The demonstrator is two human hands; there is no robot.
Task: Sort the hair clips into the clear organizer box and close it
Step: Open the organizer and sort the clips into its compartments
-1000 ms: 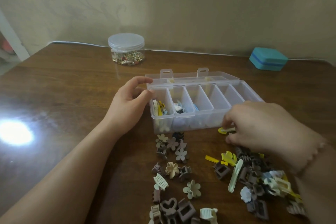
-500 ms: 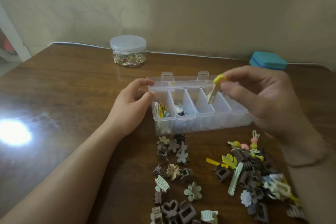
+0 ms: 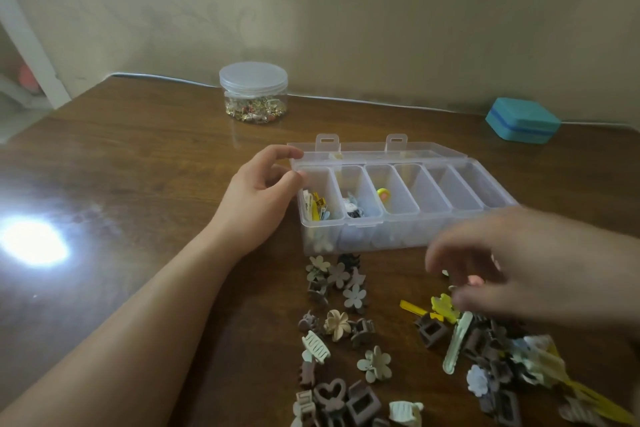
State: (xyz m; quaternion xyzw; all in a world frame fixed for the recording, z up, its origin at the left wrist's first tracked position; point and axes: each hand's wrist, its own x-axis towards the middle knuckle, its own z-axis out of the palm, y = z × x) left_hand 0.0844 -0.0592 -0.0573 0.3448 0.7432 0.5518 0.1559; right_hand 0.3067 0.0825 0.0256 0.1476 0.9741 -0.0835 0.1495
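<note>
The clear organizer box [image 3: 460, 180] stands open on the brown table, lid folded back. Its two left compartments hold several clips, and a yellow clip [image 3: 383, 194] lies in the third. My left hand [image 3: 258, 198] grips the box's left end, thumb and fingers on the rim. My right hand [image 3: 519, 262], blurred, hovers over the right pile of hair clips [image 3: 491, 354], fingers apart with nothing in them. A second group of flower and claw clips [image 3: 341, 333] lies in front of the box.
A round clear jar [image 3: 254, 92] of small trinkets stands at the back. A teal case [image 3: 522, 120] sits at the back right by the wall. A white cable runs along the table's far edge. A bright glare spot shines on the left.
My right hand picked a yellow clip off the table, carried it over the box, left it in the third compartment, and has come back down over the right pile.
</note>
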